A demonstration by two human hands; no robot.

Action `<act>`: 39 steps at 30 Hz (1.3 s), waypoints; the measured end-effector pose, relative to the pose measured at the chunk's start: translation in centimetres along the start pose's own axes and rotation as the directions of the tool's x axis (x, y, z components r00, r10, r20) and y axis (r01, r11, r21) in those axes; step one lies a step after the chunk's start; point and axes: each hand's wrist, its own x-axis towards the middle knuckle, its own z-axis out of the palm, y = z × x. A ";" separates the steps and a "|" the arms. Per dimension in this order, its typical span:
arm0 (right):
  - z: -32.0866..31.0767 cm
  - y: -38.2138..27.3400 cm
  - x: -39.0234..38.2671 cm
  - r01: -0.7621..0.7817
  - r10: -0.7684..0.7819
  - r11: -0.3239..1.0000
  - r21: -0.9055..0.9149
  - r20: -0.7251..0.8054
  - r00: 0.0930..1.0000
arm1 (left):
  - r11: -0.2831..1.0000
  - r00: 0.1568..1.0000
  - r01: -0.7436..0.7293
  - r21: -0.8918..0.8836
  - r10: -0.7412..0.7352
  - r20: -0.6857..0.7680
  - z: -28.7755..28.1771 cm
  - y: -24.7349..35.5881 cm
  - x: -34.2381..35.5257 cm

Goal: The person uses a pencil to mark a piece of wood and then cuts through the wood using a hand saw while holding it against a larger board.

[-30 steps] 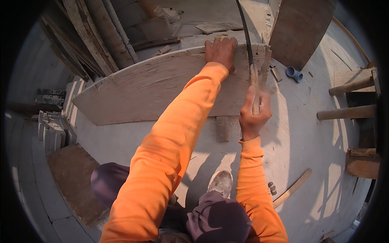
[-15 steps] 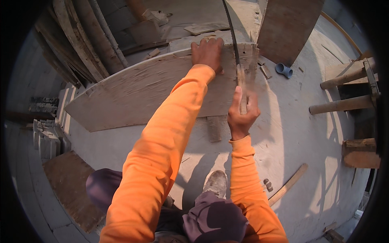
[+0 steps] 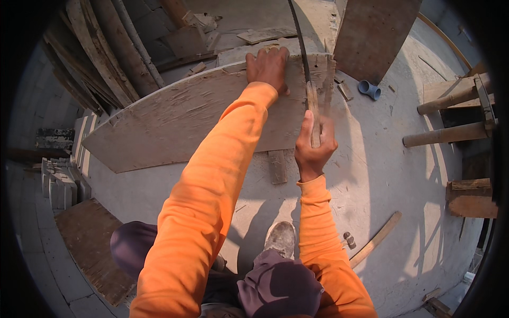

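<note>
A weathered plywood board (image 3: 175, 130) lies across the space before me, its far edge slightly curved. My left hand (image 3: 268, 69) presses on its far side, fingers curled over that edge. Close to the board's right end, my right hand (image 3: 316, 146) wraps round the wooden handle of a handsaw (image 3: 311, 95). The saw's dark, narrow blade points away from me, seen nearly edge-on over the board. How deep the blade sits in the wood I cannot tell. A short wood block (image 3: 277, 168) sticks out from under the board's near edge.
Long rough planks (image 3: 101, 50) lean at the far left. An upright brown panel (image 3: 374, 40) stands beyond the saw, near a blue pipe fitting (image 3: 369, 90). Right of my forearm lie a hammer (image 3: 348, 239) and a wood strip (image 3: 377, 238). Wooden posts (image 3: 445, 135) jut in at right.
The whole view has shifted slightly. My left hand keeps its place on the board, and my right hand with the saw has barely moved.
</note>
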 end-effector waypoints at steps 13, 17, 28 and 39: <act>0.1 0.3 0.1 -0.001 0.001 1.000 -0.004 -0.011 1.000 | 1.000 1.000 -0.015 -0.005 0.015 0.014 0.1 -0.4 0.3; -0.3 0.2 0.5 -0.004 0.005 1.000 0.029 -0.013 1.000 | 1.000 1.000 -0.017 -0.018 0.017 0.024 0.2 -0.4 0.3; -2.5 -0.2 1.0 0.019 -0.043 0.990 0.137 0.172 0.984 | 1.000 1.000 -0.015 0.008 0.015 0.017 0.2 -0.5 0.6; -1.1 -1.6 1.7 0.017 -0.022 0.997 0.076 0.058 0.998 | 1.000 1.000 -0.005 -0.001 0.005 0.015 0.3 -0.6 0.8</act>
